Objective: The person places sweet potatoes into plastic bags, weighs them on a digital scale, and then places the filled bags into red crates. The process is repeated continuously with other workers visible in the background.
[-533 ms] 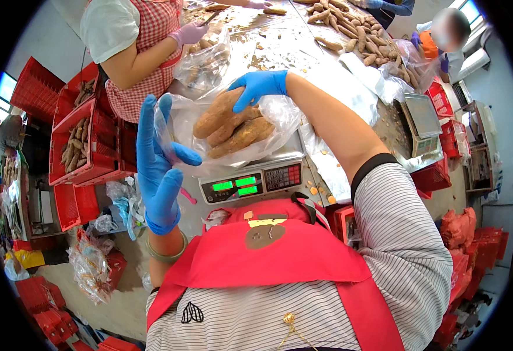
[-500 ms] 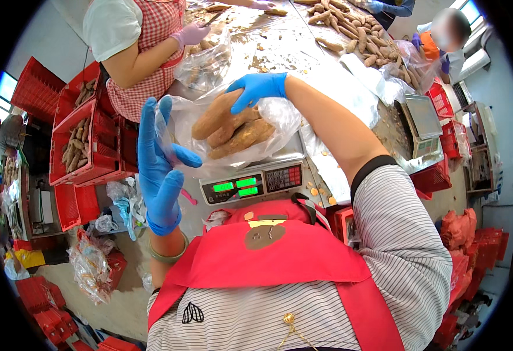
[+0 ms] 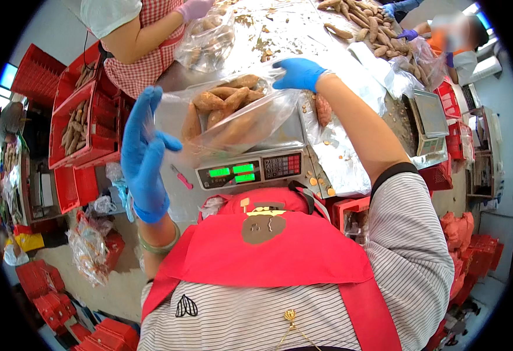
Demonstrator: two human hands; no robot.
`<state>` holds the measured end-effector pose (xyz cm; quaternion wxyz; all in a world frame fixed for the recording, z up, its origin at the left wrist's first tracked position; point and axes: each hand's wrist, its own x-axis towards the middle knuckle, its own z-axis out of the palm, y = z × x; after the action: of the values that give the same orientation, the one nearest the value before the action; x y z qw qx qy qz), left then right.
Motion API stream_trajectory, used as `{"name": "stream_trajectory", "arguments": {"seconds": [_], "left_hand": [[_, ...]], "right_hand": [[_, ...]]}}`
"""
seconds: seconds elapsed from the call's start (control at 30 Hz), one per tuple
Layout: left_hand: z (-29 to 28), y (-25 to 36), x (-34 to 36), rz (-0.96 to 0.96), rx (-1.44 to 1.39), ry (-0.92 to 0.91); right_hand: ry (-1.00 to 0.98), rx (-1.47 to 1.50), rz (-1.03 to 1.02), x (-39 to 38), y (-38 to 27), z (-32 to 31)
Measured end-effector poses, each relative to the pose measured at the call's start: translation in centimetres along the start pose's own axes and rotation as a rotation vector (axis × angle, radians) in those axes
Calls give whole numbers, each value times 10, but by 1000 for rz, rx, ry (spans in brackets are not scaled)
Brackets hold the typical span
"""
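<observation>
A clear plastic bag (image 3: 244, 126) of sweet potatoes (image 3: 227, 102) lies on the digital scale (image 3: 250, 168), whose green display is lit. At the bag's left edge, my blue-gloved left hand (image 3: 142, 155) has its fingers stretched up and the thumb apart; film lies by the fingertips. My blue-gloved right hand (image 3: 300, 75) is at the bag's upper right rim, its fingers bent round the film. The bag's front wall is drawn up toward this hand, over part of the sweet potatoes.
A single reddish sweet potato (image 3: 323, 109) lies right of the scale. A pink-handled knife (image 3: 181, 177) is left of it. Beyond are a sweet potato heap (image 3: 379, 32) and co-workers. Red crates (image 3: 84, 131) stand at left; another scale (image 3: 429, 120) is at right.
My right hand has let go of a sweet potato and moved right to the bag's rim. The left hand has shifted slightly left and down. A reddish sweet potato now shows beside the scale.
</observation>
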<state>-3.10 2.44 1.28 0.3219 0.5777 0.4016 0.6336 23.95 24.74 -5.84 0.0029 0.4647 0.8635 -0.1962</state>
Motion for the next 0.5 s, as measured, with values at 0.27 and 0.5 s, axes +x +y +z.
{"name": "stream_trajectory", "arguments": {"seconds": [0.27,0.5], "left_hand": [[1,23,63,114,-151,-144],[19,10,46,56,-205,7]], "right_hand": [[366,-237,88,-59,-22,-59],[673,-169,-46,-99,-17,-35]]}}
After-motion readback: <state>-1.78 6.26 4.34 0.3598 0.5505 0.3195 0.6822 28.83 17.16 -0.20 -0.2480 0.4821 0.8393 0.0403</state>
